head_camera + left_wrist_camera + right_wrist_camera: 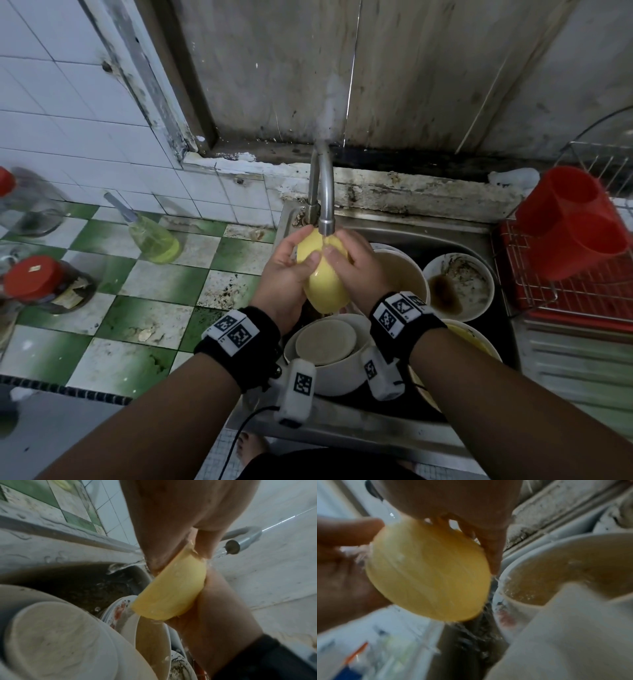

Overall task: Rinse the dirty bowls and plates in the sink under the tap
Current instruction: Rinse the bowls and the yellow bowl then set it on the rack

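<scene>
- A steel sink (387,230) is set in a stained green-and-white tiled counter (144,281), with a grimy wall at the far side.
- Near in the sink, a white bowl (329,373) is seen holding a smaller bowl (325,341); farther right lies a dirty bowl (459,284) with brown liquid.
- A yellow bowl (323,281) is held under the tap (323,192), gripped by the left hand (284,270) and right hand (356,270), fingers curled round it.
- At the right, a red holder (572,222) sits in a rack (534,294).

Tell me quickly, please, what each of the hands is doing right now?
Left hand: grips the yellow bowl under the tap.
Right hand: grips the same bowl.
</scene>
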